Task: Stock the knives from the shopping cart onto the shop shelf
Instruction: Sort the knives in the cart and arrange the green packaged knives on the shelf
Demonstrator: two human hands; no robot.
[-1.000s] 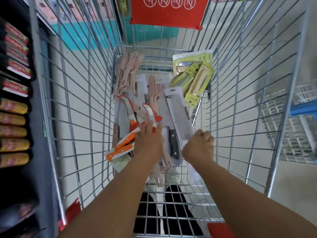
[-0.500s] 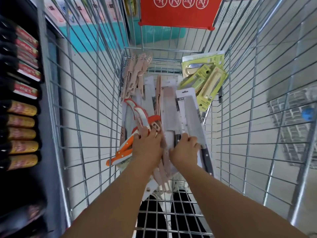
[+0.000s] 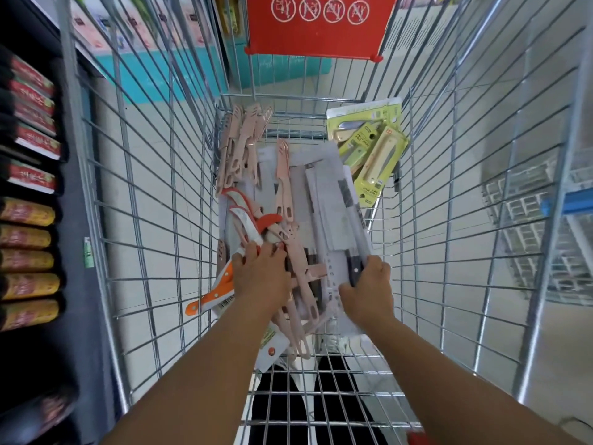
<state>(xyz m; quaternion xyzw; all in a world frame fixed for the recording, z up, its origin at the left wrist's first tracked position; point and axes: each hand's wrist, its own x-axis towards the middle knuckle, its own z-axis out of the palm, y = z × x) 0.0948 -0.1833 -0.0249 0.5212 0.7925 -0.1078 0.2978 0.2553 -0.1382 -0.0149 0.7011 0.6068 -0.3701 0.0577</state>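
Both my hands reach down into the wire shopping cart (image 3: 147, 194), whose floor is covered with packaged knives. My right hand (image 3: 369, 289) grips the black handle end of a large carded knife (image 3: 348, 220) in a grey-white pack. My left hand (image 3: 261, 276) lies on the pile, fingers curled over orange-handled knives (image 3: 221, 289) and pink knives (image 3: 298, 290); whether it holds one I cannot tell. More pink knives (image 3: 244, 139) lean in the far left corner. Yellow-green carded knives (image 3: 372, 146) stand in the far right corner.
A dark shop shelf (image 3: 29, 194) with red and yellow packs runs along the left of the cart. A red warning sign (image 3: 316, 25) hangs on the cart's far end. Another wire rack (image 3: 526, 226) stands to the right. Dark trouser legs show below the cart floor.
My right hand has moved right from the pile's middle and now grips the black-handled carded knife at its handle. My left hand stays on the orange and pink knives.
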